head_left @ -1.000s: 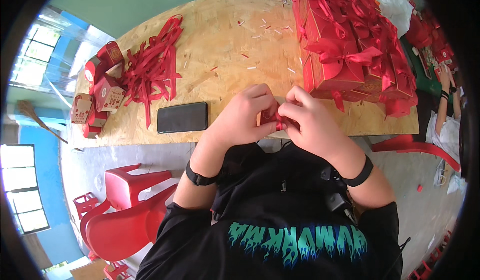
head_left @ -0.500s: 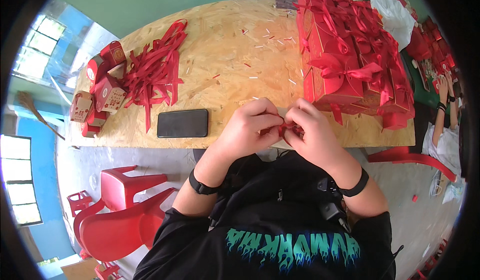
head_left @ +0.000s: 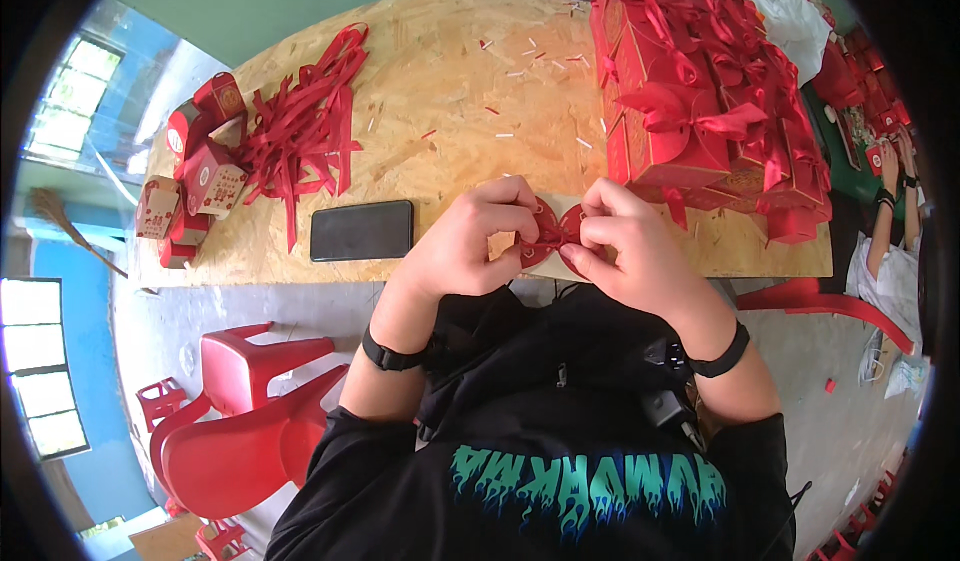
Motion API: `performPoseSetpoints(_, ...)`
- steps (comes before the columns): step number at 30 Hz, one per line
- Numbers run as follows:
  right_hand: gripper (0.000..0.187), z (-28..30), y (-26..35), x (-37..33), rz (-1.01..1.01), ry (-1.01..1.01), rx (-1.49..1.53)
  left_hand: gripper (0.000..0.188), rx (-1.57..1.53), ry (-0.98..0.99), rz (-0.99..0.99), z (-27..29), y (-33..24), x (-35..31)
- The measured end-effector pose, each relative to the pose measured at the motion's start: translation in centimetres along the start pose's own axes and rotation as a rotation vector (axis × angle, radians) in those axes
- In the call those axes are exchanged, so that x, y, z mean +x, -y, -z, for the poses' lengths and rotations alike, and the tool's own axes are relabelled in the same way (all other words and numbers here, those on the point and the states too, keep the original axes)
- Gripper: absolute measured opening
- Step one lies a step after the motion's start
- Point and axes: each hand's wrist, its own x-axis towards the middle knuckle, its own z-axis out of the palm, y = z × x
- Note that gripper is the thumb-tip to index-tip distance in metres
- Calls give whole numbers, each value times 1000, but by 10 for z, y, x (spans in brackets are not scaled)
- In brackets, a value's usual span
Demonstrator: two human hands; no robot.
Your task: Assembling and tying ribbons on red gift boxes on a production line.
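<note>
At the table's near edge, a small red-and-cream gift box (head_left: 537, 253) sits between my hands, mostly covered by them. A red ribbon (head_left: 551, 238) is gathered into a knot or bow on its top. My left hand (head_left: 482, 236) pinches the ribbon's left side, thumb and fingertips together. From the other side my right hand (head_left: 627, 241) grips the ribbon's right loop between thumb and fingers. The ribbon's ends are hidden behind the fingers. A black phone (head_left: 361, 231) lies to the left of my left hand.
Stacked red boxes with bows (head_left: 690, 111) rise at the right. Loose red ribbons (head_left: 310, 111) and several small boxes (head_left: 212, 181) lie at the left. Paper scraps (head_left: 504, 136) dot the wooden table (head_left: 430, 81). Red chairs (head_left: 245, 451) stand lower left; another person's hands (head_left: 890, 166) show far right.
My hands have moved slightly up and apart, uncovering the box top and the ribbon knot between them. The view has shifted a little; the other things on the table stay put.
</note>
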Motion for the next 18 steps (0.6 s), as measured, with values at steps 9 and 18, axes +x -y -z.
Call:
performPoseSetpoints(9,25,1,1,-1,13,21,60,18,-15,9,23,-8,11,-2)
performPoseSetpoints(18,26,5,6,3,-25,12,37,28,-285,-100,53,-19,24,-4)
